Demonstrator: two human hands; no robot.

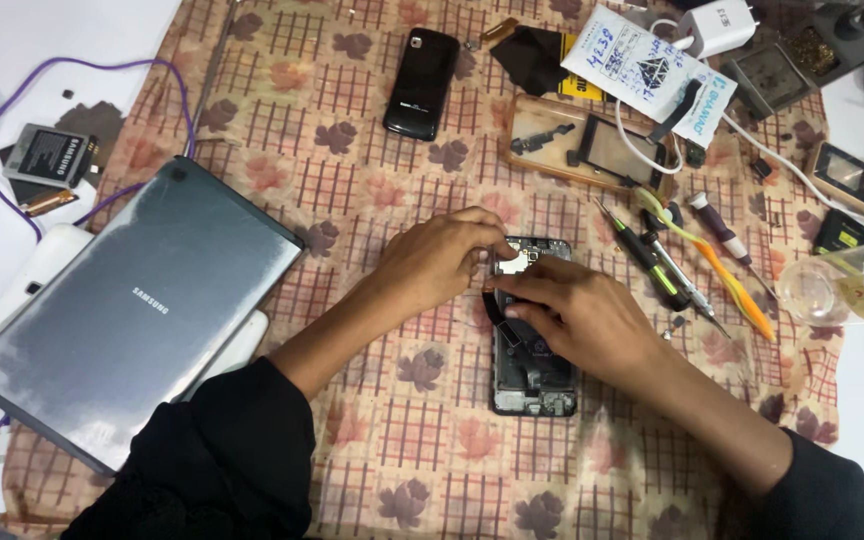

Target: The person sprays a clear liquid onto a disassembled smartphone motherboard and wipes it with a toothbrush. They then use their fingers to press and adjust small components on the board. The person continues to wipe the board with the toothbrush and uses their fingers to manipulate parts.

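Fingertips (500, 248) of both hands pinch a small part atop the opened phone (532, 370); slip risks tearing its flex cable.

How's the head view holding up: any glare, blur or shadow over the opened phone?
Head view: even light, sharp at the centre; opened phone dark inside, partly hidden by left hand and right hand; soft sheen on the tablet; cup washed out.

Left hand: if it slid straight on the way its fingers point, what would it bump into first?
The left hand points right, across the opened phone. Past that, it would probably first meet the green-handled screwdriver; depth is hard to judge.
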